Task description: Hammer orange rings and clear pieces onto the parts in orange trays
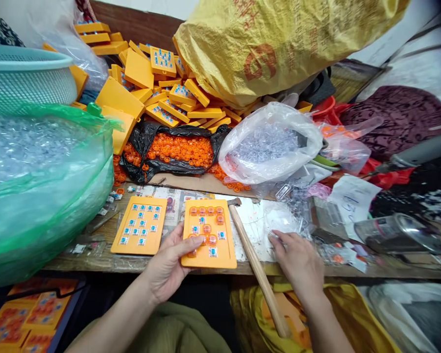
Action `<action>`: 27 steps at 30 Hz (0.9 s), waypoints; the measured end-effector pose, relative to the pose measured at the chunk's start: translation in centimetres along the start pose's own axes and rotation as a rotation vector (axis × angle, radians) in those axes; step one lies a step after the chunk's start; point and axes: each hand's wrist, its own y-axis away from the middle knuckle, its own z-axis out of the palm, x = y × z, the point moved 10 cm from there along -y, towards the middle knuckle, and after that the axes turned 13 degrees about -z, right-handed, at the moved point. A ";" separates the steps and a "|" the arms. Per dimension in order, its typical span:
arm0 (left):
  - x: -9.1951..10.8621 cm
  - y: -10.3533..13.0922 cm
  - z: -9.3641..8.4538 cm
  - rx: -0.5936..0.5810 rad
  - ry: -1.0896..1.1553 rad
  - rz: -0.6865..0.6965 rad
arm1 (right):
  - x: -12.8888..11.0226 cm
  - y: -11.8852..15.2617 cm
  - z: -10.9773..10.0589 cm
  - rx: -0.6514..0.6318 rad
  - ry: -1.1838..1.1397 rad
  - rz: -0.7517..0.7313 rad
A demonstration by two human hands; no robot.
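My left hand (167, 267) grips an orange panel (224, 255) by its left edge, thumb over the front. Translucent orange caps (219, 215) cover several of its blue-centred switches; other switches are bare. To the left, a second orange panel (158, 240) lies flat, with only bare switches showing. My right hand (299, 264) rests at the bench's front, fingers curled and tips pinched close together beside clear plastic bits (282, 218). Whatever is between those fingertips is too small to make out. Between the held panel and my right hand lies a wooden-handled hammer (255, 264).
Behind the bench are a heap of orange panels (139, 68), a black bag of orange caps (180, 149) and a white bag of clear pieces (268, 147). A green bag (59, 211) bulges at left. A metal cup (397, 233) lies at right.
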 end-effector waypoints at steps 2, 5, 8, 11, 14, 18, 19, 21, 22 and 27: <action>0.2 0.6 0.4 -0.034 -0.018 0.027 | -1.6 -1.0 -1.3 0.086 -0.032 -0.029; 0.4 1.4 0.8 -0.075 -0.043 0.062 | -5.0 -1.2 -4.5 0.245 -0.346 -0.134; 0.5 1.7 1.4 -0.132 -0.058 0.104 | -9.7 -0.4 -5.8 0.164 -0.818 -0.244; 0.4 1.8 2.0 -0.198 -0.075 0.136 | -13.8 0.6 -6.3 0.074 -1.008 -0.331; 0.6 1.9 2.1 -0.193 -0.105 0.204 | -15.4 1.0 -6.0 0.032 -1.045 -0.359; 0.6 1.9 1.6 -0.139 -0.151 0.273 | -15.6 1.2 -5.2 0.014 -1.060 -0.356; 0.6 1.9 1.4 -0.123 -0.162 0.292 | -15.3 1.3 -5.3 0.046 -1.039 -0.339; 0.7 2.0 1.1 -0.093 -0.183 0.341 | -14.2 1.4 -5.3 0.134 -1.019 -0.242; 0.8 2.0 1.0 -0.078 -0.204 0.368 | -13.7 1.4 -4.9 0.148 -1.060 -0.163; 0.9 2.1 0.6 0.009 -0.373 0.481 | -14.5 2.3 0.0 -0.062 -1.624 0.231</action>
